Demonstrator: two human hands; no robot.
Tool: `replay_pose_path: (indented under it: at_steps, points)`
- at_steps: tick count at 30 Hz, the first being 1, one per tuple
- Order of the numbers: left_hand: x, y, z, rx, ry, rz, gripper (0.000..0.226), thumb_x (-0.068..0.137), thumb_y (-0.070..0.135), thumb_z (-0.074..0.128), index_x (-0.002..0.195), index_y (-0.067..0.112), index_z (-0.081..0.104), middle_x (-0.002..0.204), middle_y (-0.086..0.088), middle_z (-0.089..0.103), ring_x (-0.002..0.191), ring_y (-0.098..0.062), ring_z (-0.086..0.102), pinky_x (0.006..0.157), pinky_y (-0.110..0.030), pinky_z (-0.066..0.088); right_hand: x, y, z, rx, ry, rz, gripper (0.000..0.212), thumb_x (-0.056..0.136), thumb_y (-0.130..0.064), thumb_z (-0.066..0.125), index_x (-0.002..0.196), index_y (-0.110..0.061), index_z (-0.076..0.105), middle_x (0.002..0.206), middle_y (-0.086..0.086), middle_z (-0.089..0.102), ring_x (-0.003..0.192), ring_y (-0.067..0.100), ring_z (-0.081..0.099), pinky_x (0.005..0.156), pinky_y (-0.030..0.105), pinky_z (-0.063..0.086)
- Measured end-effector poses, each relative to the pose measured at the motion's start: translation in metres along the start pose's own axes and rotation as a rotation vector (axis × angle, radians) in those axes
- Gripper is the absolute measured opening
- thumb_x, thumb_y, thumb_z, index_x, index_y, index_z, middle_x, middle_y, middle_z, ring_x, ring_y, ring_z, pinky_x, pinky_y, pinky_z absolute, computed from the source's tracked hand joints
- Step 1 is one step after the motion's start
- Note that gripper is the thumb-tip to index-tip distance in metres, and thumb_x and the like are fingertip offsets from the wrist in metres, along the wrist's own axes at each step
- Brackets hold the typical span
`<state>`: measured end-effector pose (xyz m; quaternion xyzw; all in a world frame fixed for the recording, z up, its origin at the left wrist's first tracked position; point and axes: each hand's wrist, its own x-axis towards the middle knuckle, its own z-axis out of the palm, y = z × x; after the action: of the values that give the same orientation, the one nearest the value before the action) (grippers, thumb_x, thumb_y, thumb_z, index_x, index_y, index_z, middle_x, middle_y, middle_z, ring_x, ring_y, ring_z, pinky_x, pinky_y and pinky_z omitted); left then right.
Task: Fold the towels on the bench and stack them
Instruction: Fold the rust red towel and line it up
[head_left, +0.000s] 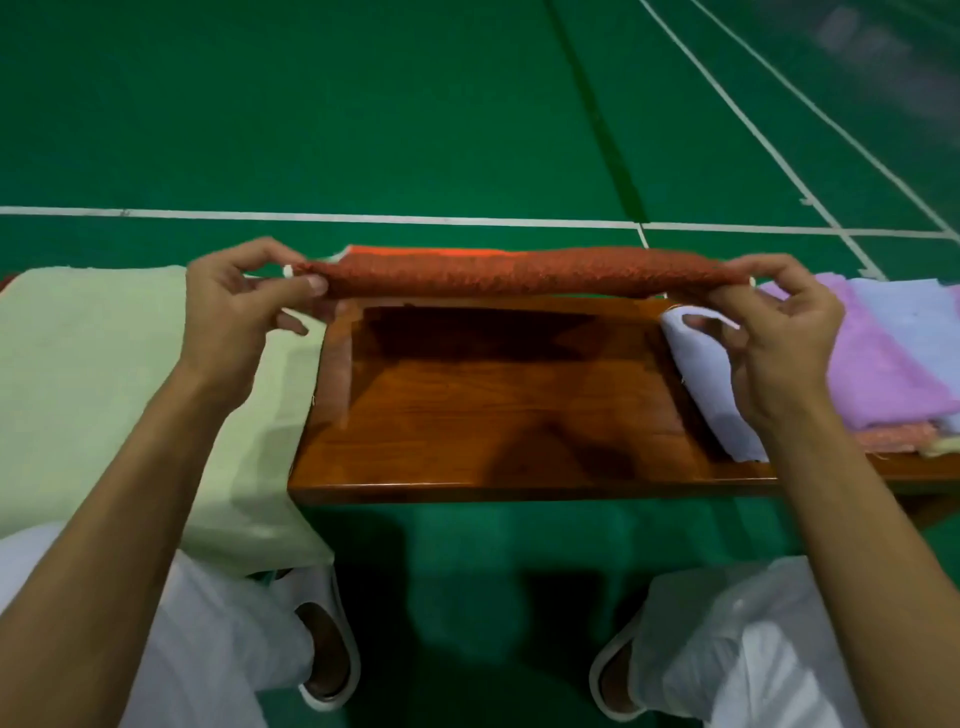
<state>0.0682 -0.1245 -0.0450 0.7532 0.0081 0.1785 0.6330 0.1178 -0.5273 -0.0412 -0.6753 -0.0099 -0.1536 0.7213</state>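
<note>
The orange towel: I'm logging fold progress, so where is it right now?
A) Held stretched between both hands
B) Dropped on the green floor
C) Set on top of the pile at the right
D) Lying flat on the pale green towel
A: the left hand and the right hand each pinch one end of the orange towel, which spans the gap between them, with bare bench wood showing below it.

The floor (363, 104) was a green sports court with white lines (311, 216) painted across it and one dark seam (589, 104) going far away, and lower I saw the person's white trousers (753, 649) and white slippers (322, 592) on this floor.
</note>
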Motion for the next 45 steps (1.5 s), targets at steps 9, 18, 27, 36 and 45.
replay_pose_path:
  at_steps: [9, 18, 27, 36, 45]
  points:
    - [-0.028, -0.018, -0.004, 0.481, -0.214, -0.092, 0.036, 0.082, 0.028, 0.048, 0.071, 0.009, 0.077, 0.054, 0.016, 0.063, 0.055, -0.003, 0.060, 0.051, -0.019, 0.040, -0.021, 0.003, -0.021, -1.154, -0.489, 0.274, 0.044, 0.087, 0.007, 0.049, 0.094, -0.029, 0.073, 0.054, 0.008, 0.069, 0.046, 0.024, 0.063, 0.052, 0.031, 0.054]
    - [-0.035, -0.034, 0.074, 0.902, -0.093, 0.161, 0.038, 0.098, 0.044, 0.051, 0.125, 0.023, 0.068, 0.121, -0.004, 0.070, 0.117, -0.026, 0.059, 0.093, -0.043, 0.051, -0.038, 0.036, 0.052, -1.292, -0.148, -0.188, 0.036, 0.091, -0.030, 0.052, 0.116, -0.010, 0.069, 0.111, 0.018, 0.067, 0.105, 0.039, 0.059, 0.081, 0.043, 0.049]
    - [-0.041, -0.069, 0.127, 1.070, -0.382, 0.175, 0.066, 0.107, 0.051, 0.007, 0.166, 0.020, 0.006, 0.173, 0.001, -0.003, 0.158, -0.018, -0.014, 0.130, -0.045, -0.002, -0.053, 0.092, 0.110, -1.210, -0.721, -0.330, 0.061, 0.108, -0.040, 0.021, 0.165, -0.022, 0.011, 0.173, 0.000, 0.001, 0.159, 0.021, -0.007, 0.127, 0.056, 0.003]
    - [-0.042, -0.081, 0.117, 1.165, -0.412, 0.105, 0.068, 0.103, 0.058, 0.000, 0.165, 0.031, 0.002, 0.172, 0.000, -0.004, 0.159, -0.023, -0.011, 0.129, -0.049, -0.002, -0.050, 0.100, 0.103, -1.324, -0.731, -0.268, 0.064, 0.107, -0.054, 0.017, 0.165, -0.029, 0.008, 0.173, 0.001, -0.001, 0.158, 0.023, -0.010, 0.127, 0.053, -0.005]
    - [-0.037, -0.090, 0.077, 1.207, -0.318, 0.039, 0.069, 0.103, 0.056, 0.002, 0.166, 0.029, 0.005, 0.173, -0.004, 0.001, 0.160, -0.024, -0.006, 0.129, -0.051, -0.002, -0.020, 0.100, 0.049, -1.420, -0.588, -0.137, 0.083, 0.091, -0.069, -0.006, 0.165, -0.032, 0.006, 0.173, 0.003, 0.000, 0.159, 0.025, -0.005, 0.127, 0.052, -0.004]
